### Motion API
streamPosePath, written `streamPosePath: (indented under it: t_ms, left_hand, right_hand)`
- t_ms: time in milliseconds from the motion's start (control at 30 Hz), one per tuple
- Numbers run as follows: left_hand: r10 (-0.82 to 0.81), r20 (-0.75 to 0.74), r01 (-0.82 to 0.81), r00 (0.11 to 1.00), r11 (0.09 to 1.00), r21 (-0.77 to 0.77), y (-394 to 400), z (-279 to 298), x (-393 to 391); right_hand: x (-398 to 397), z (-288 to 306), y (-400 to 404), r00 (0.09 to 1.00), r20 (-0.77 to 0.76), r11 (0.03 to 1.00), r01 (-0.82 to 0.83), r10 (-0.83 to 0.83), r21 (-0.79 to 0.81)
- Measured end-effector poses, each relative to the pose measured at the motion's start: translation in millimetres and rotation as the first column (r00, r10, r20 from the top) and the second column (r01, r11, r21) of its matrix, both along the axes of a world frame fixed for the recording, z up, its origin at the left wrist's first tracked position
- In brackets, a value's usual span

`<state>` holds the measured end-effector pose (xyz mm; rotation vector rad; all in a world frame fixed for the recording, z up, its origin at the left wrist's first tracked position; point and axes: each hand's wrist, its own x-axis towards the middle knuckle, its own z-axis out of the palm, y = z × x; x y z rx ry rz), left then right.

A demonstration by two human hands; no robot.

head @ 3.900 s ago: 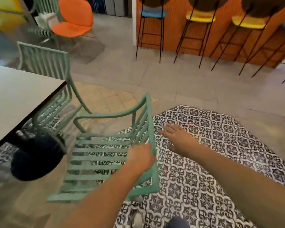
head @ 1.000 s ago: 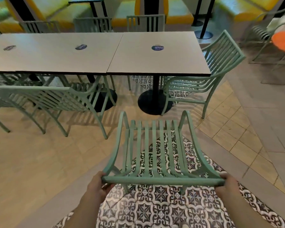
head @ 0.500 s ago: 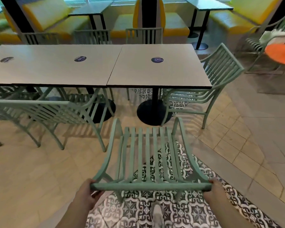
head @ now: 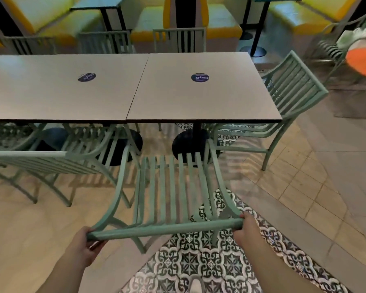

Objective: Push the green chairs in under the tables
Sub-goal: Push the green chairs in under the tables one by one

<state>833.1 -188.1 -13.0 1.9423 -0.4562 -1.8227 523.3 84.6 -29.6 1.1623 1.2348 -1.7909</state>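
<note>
- Green slatted metal makes up the chair [head: 173, 187] in hand; it stands at the near side of the right-hand table [head: 201, 89], seat front pointing at the table's near edge, so a straight push should send it under.
- Left hand [head: 82, 244] curls round the left end of the top rail [head: 163, 229]; right hand [head: 244, 229] wraps the right end. Gripping both ends probably keeps the chair square while it travels.
- Between the two hands lies the chair, stretching away from them toward the table's black pedestal base [head: 190, 144], which looks to limit how far in it can go.
- Another green chair [head: 51, 163] stands to the left, a third [head: 283, 106] at the table's right end, both only partly tucked.
</note>
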Motion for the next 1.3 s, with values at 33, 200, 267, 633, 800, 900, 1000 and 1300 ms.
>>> streamPosePath:
  t_ms: [33, 200, 267, 633, 800, 900, 1000, 1300]
  left_hand:
    - [-0.001, 0.001, 0.001, 1.000, 1.000, 0.000, -7.1, 3.2, -3.2]
    - [0.008, -0.030, -0.008, 1.000, 1.000, 0.008, -45.6, 2.3, -20.4]
    - [-0.002, -0.032, 0.002, 0.999, 1.000, 0.008, -62.9, 0.6, -24.8]
    - [-0.041, 0.000, 0.041, 0.999, 0.999, 0.001, -129.8, 4.6, -50.1]
    - [-0.047, -0.013, 0.047, 0.999, 0.998, 0.031, -140.4, 5.6, -47.3]
    - [-0.031, -0.032, 0.031, 0.999, 0.999, 0.026, -141.4, 3.8, -46.0]
    - [-0.044, -0.045, 0.045, 0.998, 0.999, 0.028, -137.7, 3.9, -44.6]
    - [-0.424, 0.291, 0.462, 0.858, 0.884, -0.075, -140.3, -5.4, -19.3]
  right_hand:
    - [-1.1, 1.3, -7.8, 1.000, -0.004, 1.000, -0.015, 0.015, -0.022]
    - [-19.4, -3.4, -43.7, 0.999, -0.012, 0.999, 0.040, -0.040, -0.014]
    - [-24.3, -3.4, -55.5, 1.000, -0.003, 0.999, 0.016, -0.016, -0.033]
    - [-25.3, -4.2, -105.0, 0.999, -0.008, 0.999, 0.053, -0.053, 0.000]
    - [-18.9, -3.8, -111.9, 0.998, -0.023, 0.998, 0.061, -0.061, -0.011]
    - [-17.7, -5.3, -111.9, 0.997, -0.009, 0.997, 0.083, -0.083, -0.006]
    - [-16.2, -2.8, -109.0, 0.995, -0.024, 0.995, 0.096, -0.096, 0.011]
    - [-12.6, -10.2, -93.5, 0.875, -0.188, 0.827, -0.324, 0.447, 0.460]
